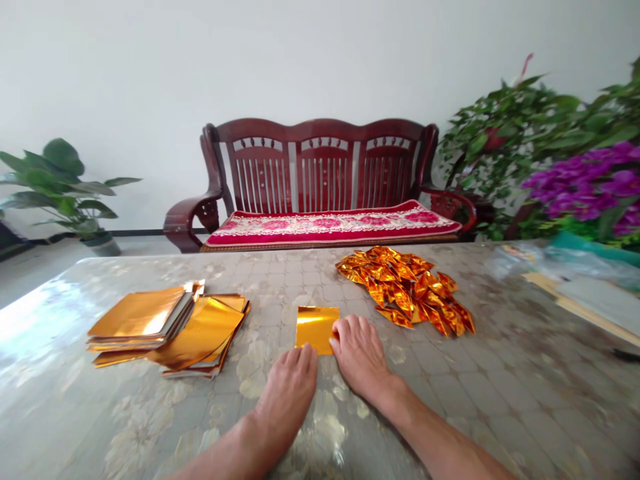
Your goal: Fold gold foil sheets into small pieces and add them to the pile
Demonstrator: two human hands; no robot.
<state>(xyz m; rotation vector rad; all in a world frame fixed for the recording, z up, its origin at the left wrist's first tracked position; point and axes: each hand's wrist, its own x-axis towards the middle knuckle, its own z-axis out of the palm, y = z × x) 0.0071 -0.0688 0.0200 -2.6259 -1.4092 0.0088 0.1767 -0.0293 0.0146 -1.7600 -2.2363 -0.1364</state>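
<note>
A small square of gold foil paper (316, 326) lies on the table in front of me, its far edge slightly raised. My left hand (294, 375) has its fingers curled together at the near left corner of the sheet. On the right edge, my right hand (359, 350) presses with bent fingers and thumb close together, gripping the paper there. Left of my hands are stacks of gold foil paper (137, 313), fanned unevenly. Beyond my right hand sits a heap of folded gold foil pieces (400, 283) with pointed ends.
The table (240, 427) has a glossy patterned cover. At its right lie clear plastic wrapping (520, 257), a pale board (590, 300) and a dark object (626, 355). Behind stands a wooden bench (325, 173) with a red floral cushion (330, 223). Plants (65, 180) flank it.
</note>
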